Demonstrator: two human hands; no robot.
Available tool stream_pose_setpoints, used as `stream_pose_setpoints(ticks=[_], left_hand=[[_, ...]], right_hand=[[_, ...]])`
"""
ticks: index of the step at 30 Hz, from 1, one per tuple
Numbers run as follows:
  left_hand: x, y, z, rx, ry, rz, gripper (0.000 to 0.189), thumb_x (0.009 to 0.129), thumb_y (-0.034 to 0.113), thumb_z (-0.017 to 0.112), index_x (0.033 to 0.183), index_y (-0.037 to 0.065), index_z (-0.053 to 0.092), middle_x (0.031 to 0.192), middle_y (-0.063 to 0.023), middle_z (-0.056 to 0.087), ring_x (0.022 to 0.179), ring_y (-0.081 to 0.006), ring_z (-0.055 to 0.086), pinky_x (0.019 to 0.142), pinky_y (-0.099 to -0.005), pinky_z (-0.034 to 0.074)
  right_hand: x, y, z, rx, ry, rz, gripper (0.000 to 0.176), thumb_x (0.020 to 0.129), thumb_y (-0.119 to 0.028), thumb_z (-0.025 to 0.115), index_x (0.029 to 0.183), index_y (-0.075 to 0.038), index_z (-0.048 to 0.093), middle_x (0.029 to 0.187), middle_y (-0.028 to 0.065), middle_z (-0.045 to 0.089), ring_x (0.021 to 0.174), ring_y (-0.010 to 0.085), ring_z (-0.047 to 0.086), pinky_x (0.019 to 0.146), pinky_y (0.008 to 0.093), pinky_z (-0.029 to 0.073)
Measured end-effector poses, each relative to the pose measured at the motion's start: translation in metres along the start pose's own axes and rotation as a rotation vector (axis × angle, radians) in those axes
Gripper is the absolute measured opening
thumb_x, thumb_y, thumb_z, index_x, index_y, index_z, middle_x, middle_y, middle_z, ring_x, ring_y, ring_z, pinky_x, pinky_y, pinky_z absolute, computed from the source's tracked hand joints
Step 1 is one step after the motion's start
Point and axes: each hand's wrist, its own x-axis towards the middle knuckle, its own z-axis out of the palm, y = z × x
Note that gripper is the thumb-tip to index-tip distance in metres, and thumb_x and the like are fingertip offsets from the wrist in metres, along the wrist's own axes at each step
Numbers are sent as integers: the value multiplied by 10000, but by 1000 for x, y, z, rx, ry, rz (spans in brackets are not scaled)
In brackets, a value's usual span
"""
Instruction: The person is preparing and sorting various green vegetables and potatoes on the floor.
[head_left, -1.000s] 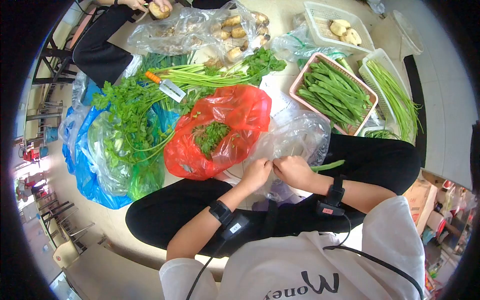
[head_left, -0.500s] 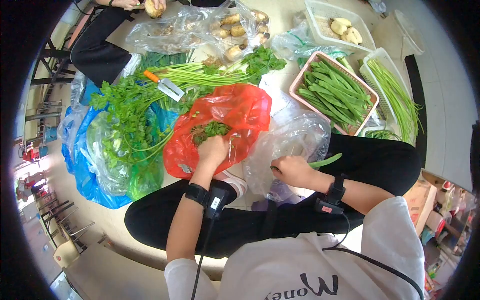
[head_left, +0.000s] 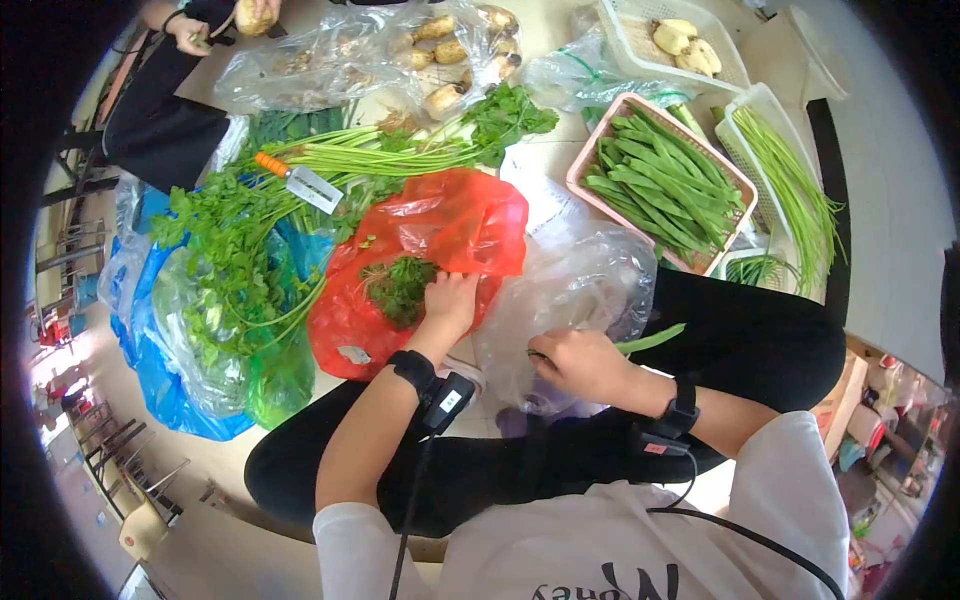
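Observation:
My left hand (head_left: 450, 302) is inside the opening of a red plastic bag (head_left: 462, 215), at the right side of some leafy greens (head_left: 400, 288). Its fingers are slightly apart, their tips partly hidden near the bag's fold. Closed over my lap, my right hand (head_left: 582, 364) holds a green bean (head_left: 655, 340) that sticks out to its right. A small dark end shows at the fingertips. Under and behind that hand lies a clear plastic bag (head_left: 600, 275).
A pink basket of green beans (head_left: 665, 185) stands at upper right, beside white baskets (head_left: 735, 75). Leafy stalks (head_left: 400, 155) and an orange-handled knife (head_left: 312, 188) lie at upper left. Another person's hand (head_left: 188, 34) is near a brown-skinned root (head_left: 257, 15).
My left hand has moved right, from on top of the greens to their side. My right hand still holds the bean. The view has shifted slightly, and the other person's hand is lower.

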Motion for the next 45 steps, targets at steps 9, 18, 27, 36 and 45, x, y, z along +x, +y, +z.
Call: stream_pose_setpoints(ticks=[9, 18, 27, 36, 45], left_hand=[[5, -12, 32, 241, 75, 114, 547, 684, 77, 605, 1201, 99, 426, 1136, -106, 460, 983, -286, 515, 748, -392, 473], [10, -33, 55, 135, 103, 138, 240, 765, 120, 526, 999, 69, 511, 1054, -119, 490, 868, -261, 576, 698, -361, 501], [1, -48, 38, -126, -25, 188, 205, 786, 37, 453, 980, 3, 511, 1049, -197, 508, 903, -349, 568, 754, -413, 486], [-33, -79, -5, -216, -26, 142, 178, 780, 143, 520, 926, 46, 549, 944, -141, 555, 873, -326, 569, 737, -419, 476], [-80, -81, -59, -176, -76, 65, 175, 800, 192, 520, 880, 40, 554, 901, -144, 578, 866, -321, 567, 725, -420, 470]], right_hand=[[9, 2, -8, 62, 1, 49, 153, 806, -167, 506, 807, -18, 542, 747, 166, 589, 685, 347, 591, 598, 442, 479], [17, 9, -3, 69, -45, 103, 164, 804, -171, 507, 832, -17, 556, 759, 186, 591, 683, 357, 591, 614, 446, 478], [28, 33, 20, 135, -149, 259, 218, 772, -221, 536, 841, -22, 591, 761, 192, 606, 697, 350, 598, 627, 441, 475], [126, 59, 105, 164, 42, 141, 306, 734, -227, 603, 960, -24, 566, 858, 201, 604, 808, 342, 596, 698, 422, 467], [173, 45, 160, -278, 295, 161, 606, 682, -355, 691, 1133, -54, 421, 1061, 151, 539, 906, 304, 580, 728, 409, 482]])
